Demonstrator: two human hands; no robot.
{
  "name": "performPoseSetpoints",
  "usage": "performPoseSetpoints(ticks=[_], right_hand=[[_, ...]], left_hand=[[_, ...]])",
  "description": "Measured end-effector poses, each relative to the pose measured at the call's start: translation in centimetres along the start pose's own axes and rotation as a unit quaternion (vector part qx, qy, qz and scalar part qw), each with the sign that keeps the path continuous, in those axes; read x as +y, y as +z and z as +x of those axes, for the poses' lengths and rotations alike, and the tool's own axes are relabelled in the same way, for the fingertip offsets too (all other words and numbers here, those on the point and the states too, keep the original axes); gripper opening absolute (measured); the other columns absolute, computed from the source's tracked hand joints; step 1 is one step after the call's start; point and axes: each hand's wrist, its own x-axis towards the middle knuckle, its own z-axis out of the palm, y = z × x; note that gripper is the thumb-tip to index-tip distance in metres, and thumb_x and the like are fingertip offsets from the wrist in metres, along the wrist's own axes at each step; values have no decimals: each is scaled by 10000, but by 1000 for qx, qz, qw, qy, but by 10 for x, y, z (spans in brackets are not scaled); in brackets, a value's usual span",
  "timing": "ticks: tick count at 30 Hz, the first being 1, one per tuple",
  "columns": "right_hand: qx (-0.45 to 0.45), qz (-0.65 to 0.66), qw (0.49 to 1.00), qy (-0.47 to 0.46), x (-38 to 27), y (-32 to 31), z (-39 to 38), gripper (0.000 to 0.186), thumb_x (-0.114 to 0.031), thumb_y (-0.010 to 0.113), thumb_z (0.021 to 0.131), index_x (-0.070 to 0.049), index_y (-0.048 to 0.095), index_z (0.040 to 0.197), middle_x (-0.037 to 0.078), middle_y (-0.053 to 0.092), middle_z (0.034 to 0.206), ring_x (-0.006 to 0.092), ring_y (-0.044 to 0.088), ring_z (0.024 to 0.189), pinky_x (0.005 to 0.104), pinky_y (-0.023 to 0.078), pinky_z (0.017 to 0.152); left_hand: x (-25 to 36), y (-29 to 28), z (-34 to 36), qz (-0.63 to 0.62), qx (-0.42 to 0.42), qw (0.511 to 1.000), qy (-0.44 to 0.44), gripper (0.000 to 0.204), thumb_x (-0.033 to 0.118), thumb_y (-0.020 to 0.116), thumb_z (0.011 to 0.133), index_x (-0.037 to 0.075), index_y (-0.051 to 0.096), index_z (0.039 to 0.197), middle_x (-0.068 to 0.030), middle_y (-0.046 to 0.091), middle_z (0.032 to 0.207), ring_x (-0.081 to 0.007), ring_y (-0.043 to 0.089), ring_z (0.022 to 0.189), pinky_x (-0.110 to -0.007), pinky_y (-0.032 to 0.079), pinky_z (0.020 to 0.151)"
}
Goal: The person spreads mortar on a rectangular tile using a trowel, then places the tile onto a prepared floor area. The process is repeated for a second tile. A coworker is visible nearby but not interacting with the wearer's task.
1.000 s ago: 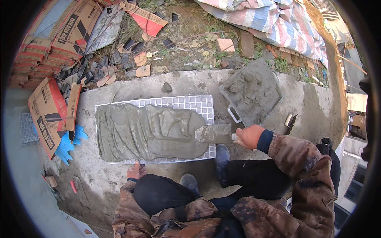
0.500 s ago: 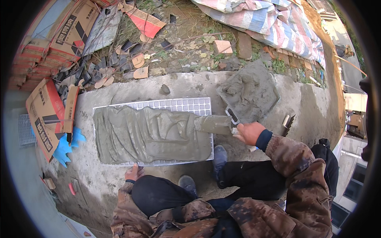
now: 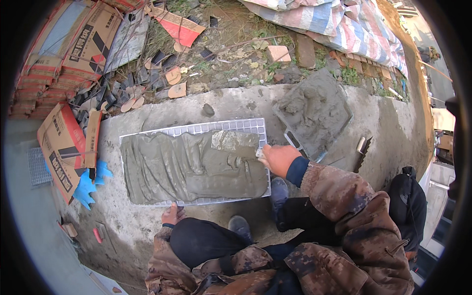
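Note:
A white gridded panel [image 3: 189, 129] lies on the concrete, mostly covered with thick, ridged grey mortar [image 3: 162, 169]. My right hand [image 3: 279, 160] grips a flat trowel, whose mortar-smeared blade [image 3: 227, 140] rests in the mortar near the panel's upper right. My left hand [image 3: 173, 214] holds the panel at its lower edge with bent fingers. Beyond my right hand, a tub [image 3: 346, 120] heaped with grey mortar has a handle sticking out toward me.
A notched trowel [image 3: 362, 152] lies right of the tub. Torn cartons [image 3: 61, 147], blue plastic [image 3: 88, 189] and a pink-handled tool [image 3: 97, 235] are at left. Behind are stacked boxes [image 3: 73, 49], scattered tile scraps [image 3: 174, 73] and a striped tarp [image 3: 354, 34].
My right hand and trowel have moved left and up, from the right end of the mortar farther onto it. The mortar now reaches closer to the panel's right edge.

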Motion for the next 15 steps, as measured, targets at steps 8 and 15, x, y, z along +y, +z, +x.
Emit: performPoseSetpoints(ticks=[8, 15], right_hand=[[-91, 14, 995, -29, 52, -20, -41, 396, -424, 577, 942, -29, 563, 960, 191, 675, 769, 415, 661, 716, 509, 530, 661], [-8, 20, 999, 47, 105, 5, -47, 432, -469, 570, 940, -39, 549, 969, 212, 665, 756, 426, 650, 721, 531, 506, 652]], left_hand=[[-1, 1, 3, 17, -2, 999, 30, 469, 448, 639, 950, -11, 627, 1044, -106, 677, 929, -200, 675, 778, -326, 574, 632], [6, 6, -7, 13, 21, 1000, 9, 477, 454, 638, 946, -8, 633, 1064, -111, 682, 935, -203, 671, 766, -333, 578, 630]])
